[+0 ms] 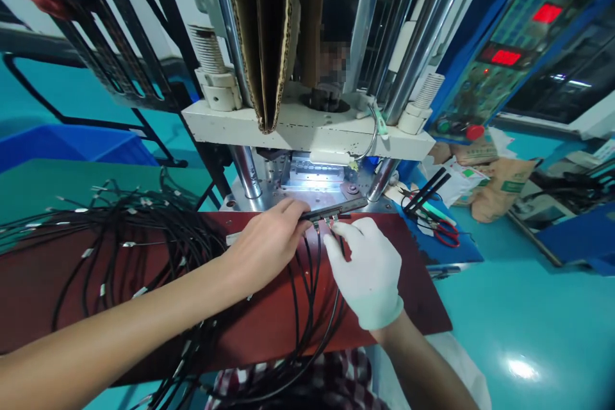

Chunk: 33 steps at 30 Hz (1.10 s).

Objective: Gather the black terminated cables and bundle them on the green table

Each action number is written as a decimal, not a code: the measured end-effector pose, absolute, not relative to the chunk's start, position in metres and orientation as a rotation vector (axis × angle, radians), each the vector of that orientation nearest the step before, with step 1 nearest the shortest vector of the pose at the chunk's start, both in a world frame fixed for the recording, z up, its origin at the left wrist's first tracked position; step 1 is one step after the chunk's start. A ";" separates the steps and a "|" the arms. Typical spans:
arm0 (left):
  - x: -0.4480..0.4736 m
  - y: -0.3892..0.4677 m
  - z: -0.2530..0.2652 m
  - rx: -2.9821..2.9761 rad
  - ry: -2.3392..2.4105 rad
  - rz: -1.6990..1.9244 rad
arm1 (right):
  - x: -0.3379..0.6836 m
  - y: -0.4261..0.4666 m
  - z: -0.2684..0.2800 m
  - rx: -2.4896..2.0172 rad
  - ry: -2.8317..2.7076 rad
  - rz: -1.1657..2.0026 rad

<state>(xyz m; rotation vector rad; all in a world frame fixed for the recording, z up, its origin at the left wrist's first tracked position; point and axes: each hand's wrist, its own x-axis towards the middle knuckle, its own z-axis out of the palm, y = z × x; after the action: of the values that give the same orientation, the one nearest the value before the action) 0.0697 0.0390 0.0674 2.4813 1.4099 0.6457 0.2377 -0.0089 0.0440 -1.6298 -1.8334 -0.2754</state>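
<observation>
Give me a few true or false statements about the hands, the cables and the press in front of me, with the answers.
1. The right hand wears a white glove. True.
2. The left hand is gloved too. False: it is bare.
3. Both hands meet at a dark bar with black cables hanging from it. True.
4. The red-handled scissors lie left of the hands. False: they lie to the right.
5. The work board is green. False: dark red.

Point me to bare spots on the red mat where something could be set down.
Free: the red mat right of the gloved right hand, up to its right edge, and a strip near its front edge. Crowded: left half under the black cable bundle; centre, where the left hand grips the dark fixture bar over looped cables.
</observation>
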 end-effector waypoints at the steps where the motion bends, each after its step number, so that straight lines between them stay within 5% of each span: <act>1: 0.070 0.039 0.065 2.476 1.416 0.649 | 0.237 -0.007 0.041 -1.629 -1.826 -0.281; 33: 0.063 0.036 0.046 2.241 1.278 0.743 | 0.230 -0.014 0.040 -1.595 -1.879 -0.261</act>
<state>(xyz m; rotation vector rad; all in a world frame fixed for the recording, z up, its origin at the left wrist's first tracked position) 0.0630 0.0359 0.0456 2.2407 1.2776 0.7429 0.2305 -0.0140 0.0401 -1.5950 -1.8788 -0.2608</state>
